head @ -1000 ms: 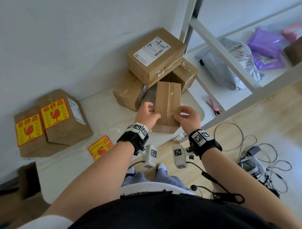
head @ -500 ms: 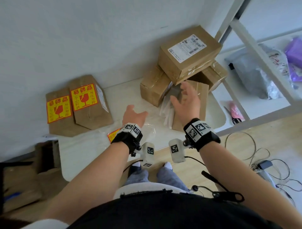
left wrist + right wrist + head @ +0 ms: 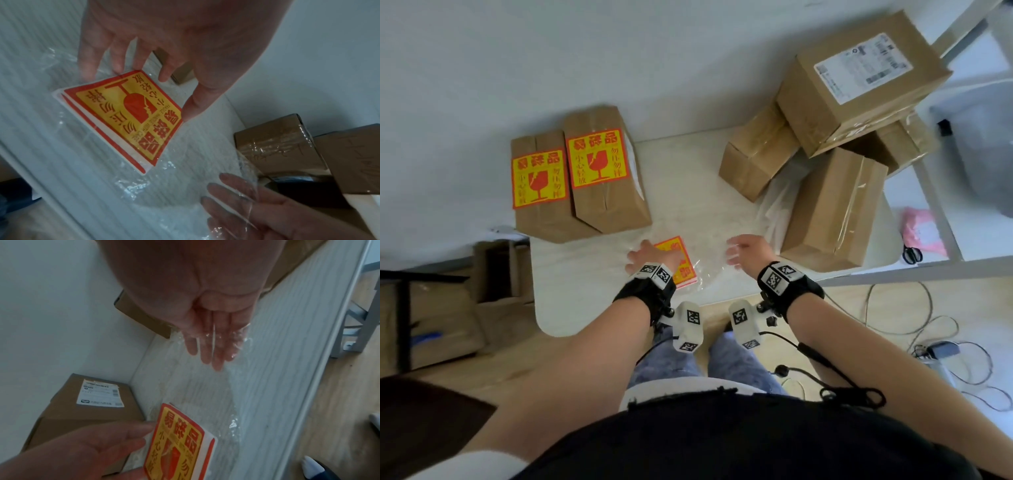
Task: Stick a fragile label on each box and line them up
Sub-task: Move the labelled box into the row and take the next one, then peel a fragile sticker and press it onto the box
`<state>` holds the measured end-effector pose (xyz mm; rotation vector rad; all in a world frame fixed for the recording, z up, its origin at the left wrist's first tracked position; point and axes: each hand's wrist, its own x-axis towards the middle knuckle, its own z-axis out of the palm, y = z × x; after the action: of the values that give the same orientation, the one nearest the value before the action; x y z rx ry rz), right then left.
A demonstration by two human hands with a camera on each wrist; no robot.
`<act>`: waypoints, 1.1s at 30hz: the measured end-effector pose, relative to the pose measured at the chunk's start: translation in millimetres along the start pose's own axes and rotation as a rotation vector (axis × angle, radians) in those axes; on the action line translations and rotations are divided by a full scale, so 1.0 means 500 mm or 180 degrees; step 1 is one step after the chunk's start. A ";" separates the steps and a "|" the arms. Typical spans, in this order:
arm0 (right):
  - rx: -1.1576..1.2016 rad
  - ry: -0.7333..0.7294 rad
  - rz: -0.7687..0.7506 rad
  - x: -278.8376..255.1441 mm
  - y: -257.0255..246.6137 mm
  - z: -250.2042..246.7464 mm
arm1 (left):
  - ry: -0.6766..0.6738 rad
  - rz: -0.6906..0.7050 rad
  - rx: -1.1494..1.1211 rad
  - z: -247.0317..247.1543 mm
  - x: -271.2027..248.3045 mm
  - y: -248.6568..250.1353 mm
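Fingers (image 3: pixel 635 255) of the left hand (image 3: pixel 645 258) reach out straight over the stack of fragile labels (image 3: pixel 676 262) in the head view, while the right hand (image 3: pixel 748 251) hovers with relaxed fingers over the clear plastic bag (image 3: pixel 709 274) on the white surface (image 3: pixel 592 274). Two labelled boxes (image 3: pixel 571 178) lie side by side against the wall at the left. An unlabelled box (image 3: pixel 832 209) lies just right of the right hand, with a pile of other boxes (image 3: pixel 852 78) behind it.

From the left wrist, the left hand (image 3: pixel 174 40) has its fingers (image 3: pixel 119 60) spread and extended down to the far edge of the label stack (image 3: pixel 123 116), thumb near its right corner; whether they touch it I cannot tell. The stack sits inside the crumpled clear bag (image 3: pixel 144 186). The right hand's fingers (image 3: pixel 236 194) lie straight under a fold of that plastic.

From the right wrist, the right hand (image 3: pixel 205 305) shows fingers (image 3: pixel 213 345) straight and pressed together, tips on the plastic bag (image 3: pixel 205 394). The left hand (image 3: pixel 82 451) rests at the label stack (image 3: pixel 180 443), beside a box with a shipping label (image 3: pixel 92 402).
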<state>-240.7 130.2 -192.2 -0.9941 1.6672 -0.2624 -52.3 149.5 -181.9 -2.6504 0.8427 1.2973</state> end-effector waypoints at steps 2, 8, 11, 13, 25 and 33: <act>0.0029 -0.0122 -0.0001 0.002 -0.005 0.011 | 0.0058 0.0069 0.0212 -0.001 0.002 0.001; 0.0203 -0.0594 0.0375 0.012 -0.030 0.049 | 0.0278 0.0108 0.0110 0.008 0.026 -0.020; -0.0458 -0.0836 0.0351 0.018 -0.032 0.072 | 0.0352 0.0224 -0.0191 0.014 0.031 -0.036; -0.0960 -0.0787 0.0302 0.014 -0.045 0.089 | 0.0381 0.0288 -0.0305 0.018 0.035 -0.039; -0.2464 -0.0657 -0.0180 0.007 -0.078 0.119 | 0.0517 0.0888 0.0623 0.017 0.027 -0.038; -0.1898 0.0069 -0.0452 -0.004 -0.078 0.051 | 0.0419 0.1329 0.1828 0.043 0.022 -0.038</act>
<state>-200.0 115.3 -175.4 -1.5575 1.7331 0.1470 -52.8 167.0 -207.2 -2.1801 1.5720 0.7661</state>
